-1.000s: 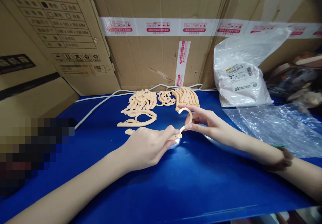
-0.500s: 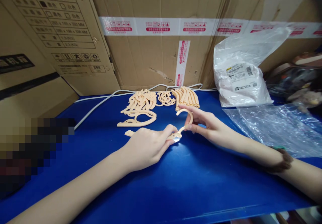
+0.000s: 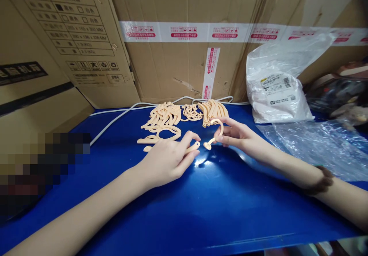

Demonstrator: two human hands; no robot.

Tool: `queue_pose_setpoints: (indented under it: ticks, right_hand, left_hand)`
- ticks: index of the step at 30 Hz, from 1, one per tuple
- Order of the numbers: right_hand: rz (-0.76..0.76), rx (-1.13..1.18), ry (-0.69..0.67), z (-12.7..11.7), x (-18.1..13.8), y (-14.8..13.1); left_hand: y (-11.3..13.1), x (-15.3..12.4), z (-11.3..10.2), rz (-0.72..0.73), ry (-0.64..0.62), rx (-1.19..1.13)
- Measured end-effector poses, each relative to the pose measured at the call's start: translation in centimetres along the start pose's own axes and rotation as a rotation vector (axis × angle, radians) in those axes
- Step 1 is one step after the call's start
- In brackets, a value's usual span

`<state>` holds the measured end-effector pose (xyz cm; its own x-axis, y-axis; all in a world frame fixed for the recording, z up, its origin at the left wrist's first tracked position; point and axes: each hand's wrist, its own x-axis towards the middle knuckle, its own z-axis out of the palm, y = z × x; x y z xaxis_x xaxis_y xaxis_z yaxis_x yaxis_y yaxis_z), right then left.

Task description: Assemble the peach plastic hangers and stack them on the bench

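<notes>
My left hand (image 3: 169,156) is closed around a cream plastic hanger arm (image 3: 193,147). One end of the arm, with a small hole in it, sticks out past my fingertips; the other shows left of the hand. In my right hand (image 3: 243,135) a cream hanger hook (image 3: 221,127) is pinched between thumb and fingers. Its round base points down-left, a small gap away from the arm's end. Just beyond my left hand lie cream hanger pieces with a loop shape (image 3: 168,134).
Behind are a heap of cream hanger parts (image 3: 163,114), a small pile of hooks (image 3: 192,112) and a row of hanger arms (image 3: 215,108). A white cable (image 3: 115,118) crosses the blue table (image 3: 184,217). At right are a white bag (image 3: 276,91) and clear plastic film (image 3: 313,144). Cardboard boxes (image 3: 178,64) stand behind.
The hook's base, earlier against the hanger arm's end, is now apart from it. My right hand has moved slightly up and right with the hook. The view has shifted a little.
</notes>
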<state>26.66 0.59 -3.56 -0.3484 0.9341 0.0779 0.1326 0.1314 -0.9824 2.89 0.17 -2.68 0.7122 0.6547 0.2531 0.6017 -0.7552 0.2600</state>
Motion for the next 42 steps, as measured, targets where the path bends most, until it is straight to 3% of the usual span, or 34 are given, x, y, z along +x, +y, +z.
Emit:
queue_pose_setpoints:
  ticks: [3, 11, 30, 42]
  right_hand:
    - [0.067, 0.042, 0.044, 0.0, 0.1, 0.0]
    - [0.125, 0.161, -0.044, 0.5, -0.1, 0.6]
    - [0.169, 0.281, -0.248, 0.7, -0.4, 0.2]
    - [0.127, 0.264, -0.269, 0.5, -0.3, 0.1]
  left_hand:
    - [-0.1, 0.0, 0.1, 0.029, -0.065, -0.031]
    - [-0.1, -0.3, 0.5, 0.069, -0.085, -0.087]
    - [0.9, -0.9, 0.3, 0.302, 0.010, 0.042]
    - [0.8, -1.0, 0.6, 0.279, 0.053, -0.070]
